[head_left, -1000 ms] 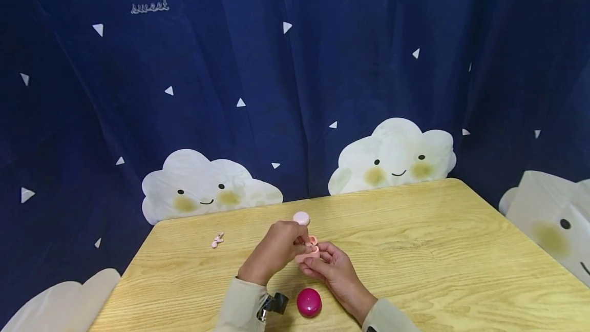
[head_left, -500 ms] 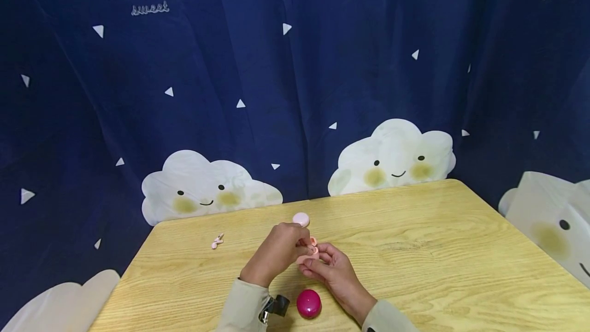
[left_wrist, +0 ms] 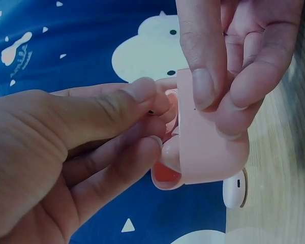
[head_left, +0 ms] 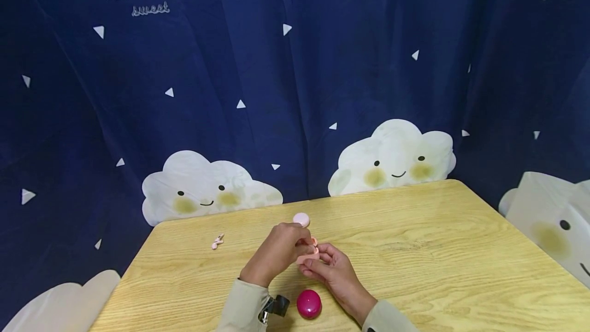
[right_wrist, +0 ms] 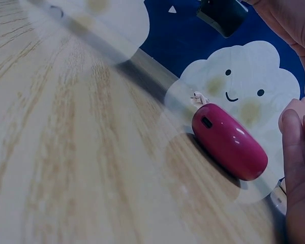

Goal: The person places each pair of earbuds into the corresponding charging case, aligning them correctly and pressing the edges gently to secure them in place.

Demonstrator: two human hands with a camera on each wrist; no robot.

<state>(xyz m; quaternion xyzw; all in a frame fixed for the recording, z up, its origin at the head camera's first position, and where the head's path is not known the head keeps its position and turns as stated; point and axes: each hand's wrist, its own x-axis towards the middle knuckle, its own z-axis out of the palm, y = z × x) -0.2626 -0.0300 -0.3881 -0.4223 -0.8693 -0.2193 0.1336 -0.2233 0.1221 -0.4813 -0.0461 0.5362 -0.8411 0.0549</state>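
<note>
Wooden table [head_left: 424, 250] bears earbuds [head_left: 217, 242] and 2 round cases [head_left: 309, 304] [head_left: 301, 220].

The pink case [left_wrist: 213, 147] has its opening facing the left grip [left_wrist: 51, 142], whose curled thumb and fingers pinch a pale earbud [left_wrist: 172, 155], partly hidden, at that mouth. The lid [left_wrist: 162, 179] stands open beside the case. Above the case, the right grip [left_wrist: 259, 66] holds its outer wall. Just below the case, a pale oval item [left_wrist: 235, 190] with a dark slot rests on the wooden surface [left_wrist: 279, 198]. Beyond the case hangs blue cloth [left_wrist: 86, 56] bearing a white cloud [left_wrist: 145, 51].
</note>
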